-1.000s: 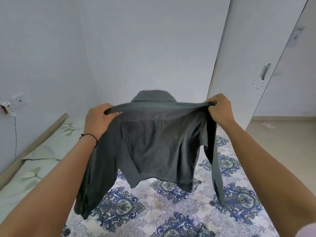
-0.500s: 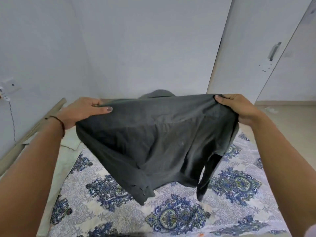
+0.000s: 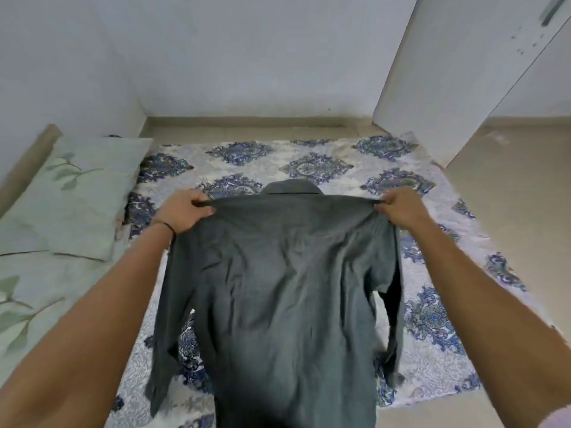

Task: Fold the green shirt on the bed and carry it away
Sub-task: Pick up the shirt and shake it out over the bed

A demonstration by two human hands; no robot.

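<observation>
1. The shirt (image 3: 278,288) lies back-side up over the patterned bedspread (image 3: 432,168), collar (image 3: 292,187) pointing away from the person, hem toward the camera; spread this way, it looks set up for folding

2. The left hand (image 3: 182,210) pinches the left shoulder seam between thumb and fingers, closed on the cloth; the right hand (image 3: 398,208) grips the right shoulder the same way. Holding both shoulders probably keeps the top edge taut so the body settles flat

3. Both sleeves trail down along the sides, the left sleeve (image 3: 168,319) loose over the bedspread, the right sleeve (image 3: 394,304) partly tucked behind the body

4. A pillow (image 3: 80,193) sits to the left, well clear of the shirt

5. No fold shows yet, so I judge the task to be at its start

6. The hem runs off the bottom edge, so its lie cannot be told. Whether the upper body touches the bed or hangs just above it is unclear. The fingertips under the cloth are hidden
</observation>
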